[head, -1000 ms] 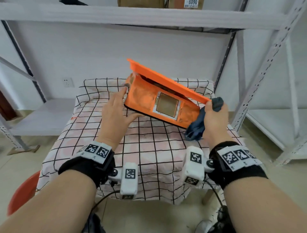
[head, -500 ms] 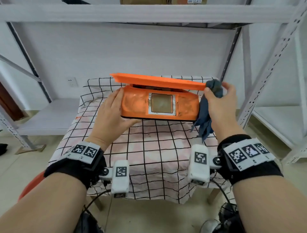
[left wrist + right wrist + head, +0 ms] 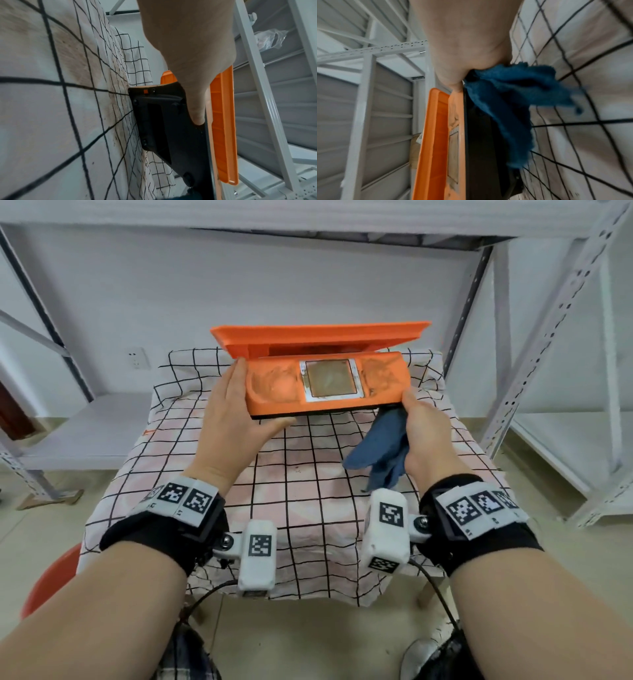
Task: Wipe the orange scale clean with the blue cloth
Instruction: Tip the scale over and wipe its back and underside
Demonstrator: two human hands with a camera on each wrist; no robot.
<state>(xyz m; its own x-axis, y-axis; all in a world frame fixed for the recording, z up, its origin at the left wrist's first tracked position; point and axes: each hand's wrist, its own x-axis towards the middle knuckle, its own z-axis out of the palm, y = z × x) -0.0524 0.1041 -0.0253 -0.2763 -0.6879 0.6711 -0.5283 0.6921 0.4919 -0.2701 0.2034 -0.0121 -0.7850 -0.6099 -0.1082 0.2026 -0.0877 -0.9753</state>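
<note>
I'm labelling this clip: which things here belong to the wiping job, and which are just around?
Part of the job:
- orange plastic scale with hinged lid
- crumpled blue cloth
- left hand, right hand, holding the scale's ends

Just around:
- black-grid checked tablecloth
- grey metal shelving
- red stool
- white wall socket

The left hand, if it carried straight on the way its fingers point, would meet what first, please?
The left hand already touches the orange scale; beyond, probably its raised lid, though depth is unclear.
</note>
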